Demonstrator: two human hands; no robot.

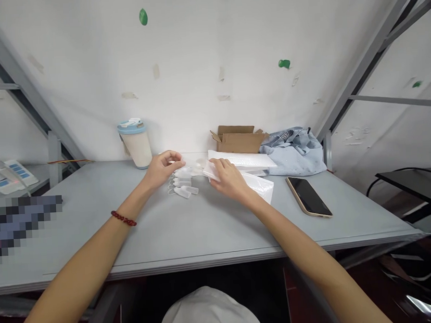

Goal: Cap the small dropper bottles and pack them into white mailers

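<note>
My left hand (164,165) is closed in a loose pinch, thumb against curled fingertips, above several small white translucent tags (183,182) with thin wire-like loops. Whatever sits in that pinch, if anything, is too small to make out. Fingers wrapped over its edge, my right hand (229,179) grips a small white plastic packet (210,170). Under and behind the right wrist lie a flat white plastic mailer (262,185) and a stack of white padded envelopes (246,160). Clear film-like material shows faintly between the hands.
On the grey table (190,230), a cream cup with a blue lid (137,141) stands at the back left. An opened cardboard box (239,140) and crumpled light-blue cloth (296,152) are at the back right. A phone (309,196) lies right of my forearm.
</note>
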